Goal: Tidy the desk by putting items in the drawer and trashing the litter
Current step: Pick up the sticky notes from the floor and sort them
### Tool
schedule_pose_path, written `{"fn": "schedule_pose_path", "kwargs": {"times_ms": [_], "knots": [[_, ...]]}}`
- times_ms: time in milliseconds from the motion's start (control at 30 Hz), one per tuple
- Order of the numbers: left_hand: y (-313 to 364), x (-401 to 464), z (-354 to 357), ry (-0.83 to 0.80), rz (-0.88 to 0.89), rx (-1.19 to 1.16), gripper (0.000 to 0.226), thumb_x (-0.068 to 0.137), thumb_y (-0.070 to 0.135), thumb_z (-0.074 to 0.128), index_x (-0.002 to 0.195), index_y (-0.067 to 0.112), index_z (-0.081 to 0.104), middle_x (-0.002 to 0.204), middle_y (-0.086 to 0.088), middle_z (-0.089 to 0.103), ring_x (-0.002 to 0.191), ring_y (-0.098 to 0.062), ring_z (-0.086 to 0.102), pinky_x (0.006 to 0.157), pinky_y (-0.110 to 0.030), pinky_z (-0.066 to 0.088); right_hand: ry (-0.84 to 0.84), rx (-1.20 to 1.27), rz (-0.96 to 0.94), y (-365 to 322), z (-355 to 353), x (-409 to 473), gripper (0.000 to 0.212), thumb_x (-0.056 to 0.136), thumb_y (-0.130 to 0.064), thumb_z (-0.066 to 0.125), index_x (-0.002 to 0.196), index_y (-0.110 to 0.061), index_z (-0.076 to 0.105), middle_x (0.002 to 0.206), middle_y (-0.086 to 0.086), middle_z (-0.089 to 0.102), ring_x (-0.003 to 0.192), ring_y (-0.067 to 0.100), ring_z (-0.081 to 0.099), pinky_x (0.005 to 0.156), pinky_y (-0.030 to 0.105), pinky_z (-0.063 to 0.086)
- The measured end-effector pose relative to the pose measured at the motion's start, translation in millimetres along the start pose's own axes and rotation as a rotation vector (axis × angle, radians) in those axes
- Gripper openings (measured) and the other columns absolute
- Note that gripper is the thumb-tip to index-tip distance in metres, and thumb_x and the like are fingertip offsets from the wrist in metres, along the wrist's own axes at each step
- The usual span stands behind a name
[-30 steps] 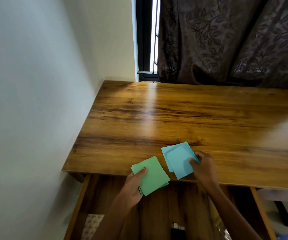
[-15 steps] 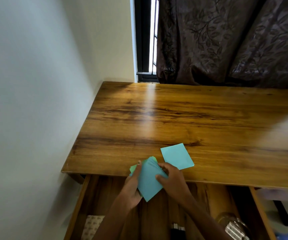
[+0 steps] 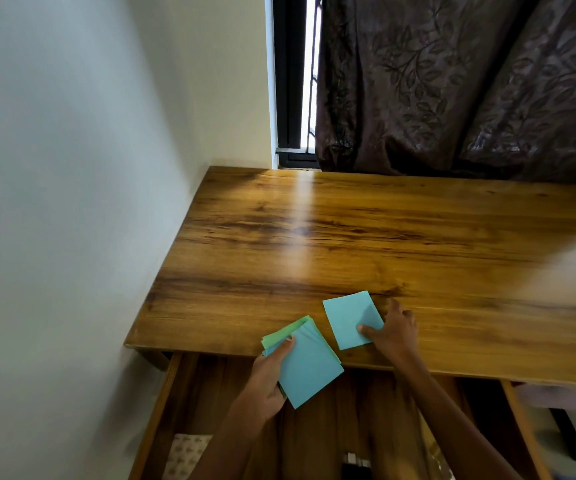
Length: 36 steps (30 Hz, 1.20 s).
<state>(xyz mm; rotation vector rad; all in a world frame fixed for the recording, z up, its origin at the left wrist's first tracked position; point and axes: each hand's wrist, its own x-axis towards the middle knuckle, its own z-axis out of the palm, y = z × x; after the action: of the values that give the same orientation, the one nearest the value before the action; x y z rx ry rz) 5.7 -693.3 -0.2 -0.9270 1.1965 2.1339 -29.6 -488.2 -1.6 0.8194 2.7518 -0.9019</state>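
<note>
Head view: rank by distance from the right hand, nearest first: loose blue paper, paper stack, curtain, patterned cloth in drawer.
1. Loose blue paper, on the desk, under the right hand's thumb.
2. Paper stack, to its left, held by the left hand over the desk edge.
3. Patterned cloth, low left in the drawer.
4. Curtain, behind the desk.

Home room, likely bedroom or study corner: wooden desk (image 3: 366, 237) with an open drawer (image 3: 162, 393) pushed against plain painted walls (image 3: 72, 168), dark leaf-patterned curtain (image 3: 453, 81) over a barred window (image 3: 300, 81) behind it.
</note>
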Motion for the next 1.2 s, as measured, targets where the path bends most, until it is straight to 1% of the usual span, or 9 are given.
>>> {"fn": "schedule_pose_path", "kwargs": {"times_ms": [167,267,333,567,667,800,967,1067,1200], "knots": [[-1,0,1,0.02,0.001,0.01,0.035,0.083,0.018,0.07,0.112,0.007,0.055,0.106,-0.02,0.067,0.092,-0.034,0.065,0.069,-0.042,0.054,-0.05,0.067,0.026,-2,4,8,0.071,0.071,-0.025,0.078,0.13,-0.012,0.041,0.131,0.012,0.049,0.125,0.031,0.04,0.099,0.046,0.041],[-1,0,1,0.018,0.001,0.01,0.033,0.083,0.017,0.07,0.111,0.007,0.056,0.106,-0.02,0.068,0.093,-0.035,0.066,0.071,-0.043,0.055,-0.055,0.165,-0.011,1,0,12,0.031,0.079,-0.02,0.072,0.104,-0.012,0.058,0.112,0.011,0.062,0.1,0.022,0.056,0.081,0.036,0.048],[-1,-1,1,0.012,-0.004,0.002,0.031,0.083,0.016,0.07,0.109,0.007,0.056,0.105,-0.021,0.068,0.094,-0.036,0.066,0.074,-0.045,0.055,-0.085,0.335,-0.009,2,-7,12,0.008,0.083,-0.017,0.067,0.084,-0.013,0.061,0.101,0.013,0.067,0.085,0.019,0.057,0.073,0.034,0.045],[1,-3,3,0.016,-0.014,-0.014,0.03,0.083,0.016,0.07,0.107,0.007,0.056,0.102,-0.02,0.068,0.09,-0.035,0.065,0.068,-0.042,0.053,-0.102,0.793,0.046,-2,-29,2,0.007,0.089,-0.018,0.061,0.088,-0.011,0.061,0.096,0.01,0.062,0.088,0.02,0.054,0.067,0.031,0.043],[1,-5,5,0.005,0.003,-0.024,0.025,0.084,0.015,0.069,0.103,0.007,0.056,0.097,-0.018,0.068,0.085,-0.032,0.065,0.063,-0.039,0.052,-0.187,0.902,0.02,-12,-37,-11,0.01,0.091,-0.016,0.058,0.095,-0.007,0.059,0.092,0.01,0.064,0.083,0.02,0.059,0.059,0.029,0.045],[1,-5,6,0.001,0.032,-0.039,0.03,0.086,0.023,0.066,0.109,0.007,0.057,0.099,-0.019,0.069,0.084,-0.032,0.065,0.063,-0.038,0.052,-0.273,0.821,-0.065,-25,-32,-35,0.007,0.088,-0.015,0.062,0.091,-0.01,0.058,0.086,0.006,0.067,0.076,0.015,0.062,0.054,0.024,0.047],[0,0,4,-0.059,0.058,-0.021,0.052,0.082,0.052,0.059,0.108,0.007,0.061,0.102,-0.022,0.07,0.088,-0.036,0.067,0.077,-0.048,0.055,-0.232,0.498,-0.179,-26,2,-57,0.013,0.085,-0.017,0.065,0.094,-0.016,0.055,0.088,0.002,0.065,0.077,0.01,0.062,0.059,0.019,0.048],[-2,-3,3,-0.066,0.094,0.023,0.051,0.073,0.036,0.072,0.111,0.006,0.059,0.103,-0.021,0.07,0.091,-0.036,0.067,0.077,-0.049,0.056,-0.18,0.42,-0.264,-26,13,-65,0.014,0.085,-0.017,0.065,0.093,-0.018,0.054,0.087,-0.001,0.061,0.074,0.005,0.057,0.055,0.013,0.043],[-3,-4,6,-0.04,0.178,0.089,0.06,0.061,0.014,0.083,0.114,0.004,0.058,0.102,-0.02,0.07,0.09,-0.036,0.068,0.071,-0.045,0.057,-0.179,0.391,-0.323,-26,15,-62,0.026,0.081,-0.023,0.069,0.1,-0.021,0.05,0.098,-0.003,0.056,0.087,0.01,0.057,0.069,0.025,0.053]]}}
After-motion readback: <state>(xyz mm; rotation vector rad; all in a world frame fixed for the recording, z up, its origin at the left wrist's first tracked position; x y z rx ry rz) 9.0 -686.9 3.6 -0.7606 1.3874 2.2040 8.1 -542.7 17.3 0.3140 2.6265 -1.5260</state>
